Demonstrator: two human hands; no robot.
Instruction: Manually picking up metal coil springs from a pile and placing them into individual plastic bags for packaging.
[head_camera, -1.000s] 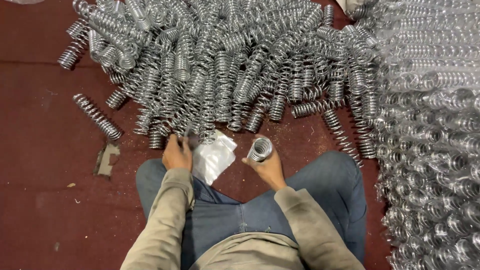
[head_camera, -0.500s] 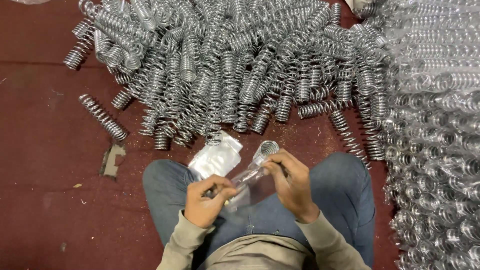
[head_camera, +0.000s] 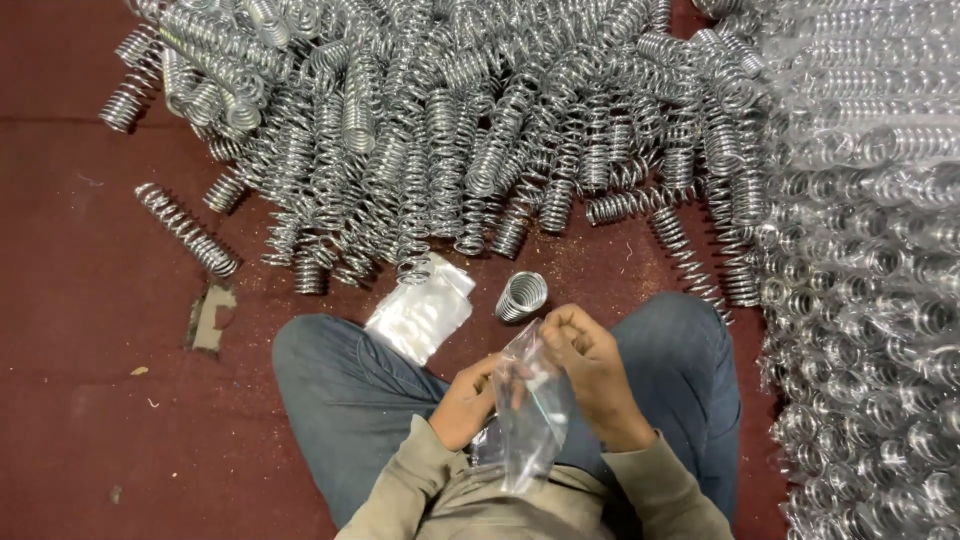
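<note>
Both of my hands hold one small clear plastic bag (head_camera: 530, 420) above my lap. My left hand (head_camera: 468, 400) pinches its left edge and my right hand (head_camera: 590, 365) grips its upper right edge near the mouth. A single silver coil spring (head_camera: 521, 296) lies on the red floor just beyond my right hand, untouched. A small stack of flat clear bags (head_camera: 422, 312) rests against my left knee.
A big heap of loose silver coil springs (head_camera: 450, 130) covers the floor ahead. Springs packed in clear bags (head_camera: 870, 250) are piled along the right side. One spring (head_camera: 185, 228) lies apart at the left, near a chipped patch of floor (head_camera: 211, 318).
My left hand came back from the bag stack with one bag. My right hand has let go of the spring, which now lies on the floor, and grips the bag too.
</note>
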